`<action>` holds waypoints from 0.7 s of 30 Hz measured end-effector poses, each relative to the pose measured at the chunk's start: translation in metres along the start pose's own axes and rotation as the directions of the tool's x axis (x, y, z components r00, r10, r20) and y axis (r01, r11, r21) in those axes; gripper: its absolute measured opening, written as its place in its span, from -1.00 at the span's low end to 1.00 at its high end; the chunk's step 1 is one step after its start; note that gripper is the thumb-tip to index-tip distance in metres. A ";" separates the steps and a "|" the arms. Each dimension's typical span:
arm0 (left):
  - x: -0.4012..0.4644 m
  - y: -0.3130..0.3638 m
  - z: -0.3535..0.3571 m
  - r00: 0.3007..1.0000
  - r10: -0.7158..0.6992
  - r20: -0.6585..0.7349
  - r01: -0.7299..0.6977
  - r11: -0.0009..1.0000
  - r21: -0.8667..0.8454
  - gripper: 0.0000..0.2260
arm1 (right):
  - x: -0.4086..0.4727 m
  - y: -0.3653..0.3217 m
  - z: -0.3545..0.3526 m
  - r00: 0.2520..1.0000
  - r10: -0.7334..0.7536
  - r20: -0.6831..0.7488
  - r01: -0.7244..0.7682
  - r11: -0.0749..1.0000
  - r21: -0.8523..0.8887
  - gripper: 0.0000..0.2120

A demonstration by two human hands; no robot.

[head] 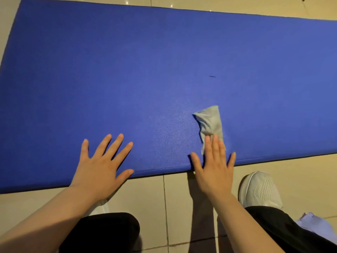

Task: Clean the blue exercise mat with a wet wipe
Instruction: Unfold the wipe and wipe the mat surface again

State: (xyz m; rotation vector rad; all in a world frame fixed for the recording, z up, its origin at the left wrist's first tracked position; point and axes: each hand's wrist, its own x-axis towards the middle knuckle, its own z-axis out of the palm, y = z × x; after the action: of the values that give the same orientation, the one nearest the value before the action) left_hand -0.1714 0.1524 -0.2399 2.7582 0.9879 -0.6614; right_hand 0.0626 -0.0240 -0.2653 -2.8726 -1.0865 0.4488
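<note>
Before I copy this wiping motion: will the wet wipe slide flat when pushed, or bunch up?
The wet wipe looks limp: it is already crumpled and folded, so it will probably bunch further. The right hand pins only its near end with flat fingers; the far part may drag. Lifted, it would likely droop.

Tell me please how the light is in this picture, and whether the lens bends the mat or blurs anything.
Head view: warm, dim light; small glare spots on the floor tiles beyond the blue mat; the wide lens curves the mat's edges; a soft shadow lies under the right hand, which presses the wet wipe; the left hand looks sharp, with no clear motion blur.
</note>
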 end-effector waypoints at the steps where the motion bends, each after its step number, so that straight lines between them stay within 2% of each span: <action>1: 0.000 0.000 -0.002 1.000 -0.003 0.017 0.003 1.000 0.000 -0.32 | 0.001 0.012 -0.005 0.998 0.069 0.006 -0.069 0.998 -0.013 -0.23; 3: 0.001 0.003 -0.003 1.000 -0.016 0.027 0.016 1.000 -0.006 -0.31 | -0.002 0.017 -0.009 0.992 0.121 0.023 -0.121 0.993 -0.014 -0.16; 6: 0.003 0.011 -0.006 0.998 -0.033 0.051 0.033 0.999 -0.018 -0.27 | -0.016 -0.006 -0.004 0.997 0.078 0.004 -0.078 0.996 0.042 -0.09; 11: 0.005 0.013 -0.010 0.998 -0.034 0.052 0.034 0.999 -0.003 -0.25 | -0.047 -0.054 0.014 0.990 -0.139 -0.021 0.140 0.987 0.079 -0.17; 18: 0.004 0.013 -0.005 0.996 -0.033 0.084 0.035 0.999 -0.024 -0.25 | -0.043 -0.035 0.017 0.970 -0.242 -0.033 0.244 0.965 0.100 -0.36; 21: 0.004 0.011 -0.004 0.998 -0.027 0.057 0.029 0.999 -0.021 -0.26 | -0.036 -0.027 0.008 0.965 -0.247 -0.084 0.257 0.956 0.142 -0.39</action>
State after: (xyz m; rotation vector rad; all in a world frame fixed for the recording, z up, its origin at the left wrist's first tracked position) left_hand -0.1604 0.1472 -0.2381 2.6957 1.0174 -0.7252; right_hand 0.0170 -0.0275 -0.2600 -2.5527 -1.3227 0.4004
